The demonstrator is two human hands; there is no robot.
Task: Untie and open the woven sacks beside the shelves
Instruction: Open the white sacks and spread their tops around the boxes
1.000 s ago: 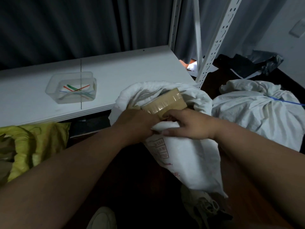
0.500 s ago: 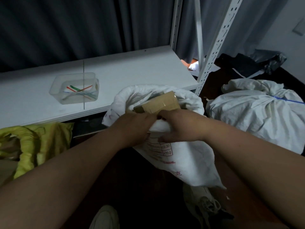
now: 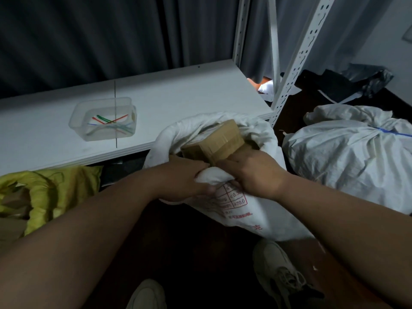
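Note:
An open white woven sack with red print stands on the floor in front of the shelf. Its mouth is rolled outward, and a taped brown cardboard box shows inside. My left hand and my right hand both grip the near rolled rim of this sack, thumbs close together. A second white woven sack lies to the right, its neck bunched and bound with a blue tie.
A white shelf board holds a clear plastic tub with coloured ties inside. A white perforated upright rises at the shelf's right corner. A yellow sack lies at left. My shoes are on the dark floor.
Both hands have stayed on the sack's near rim and pushed it lower, so more of the red print and the cardboard box shows.

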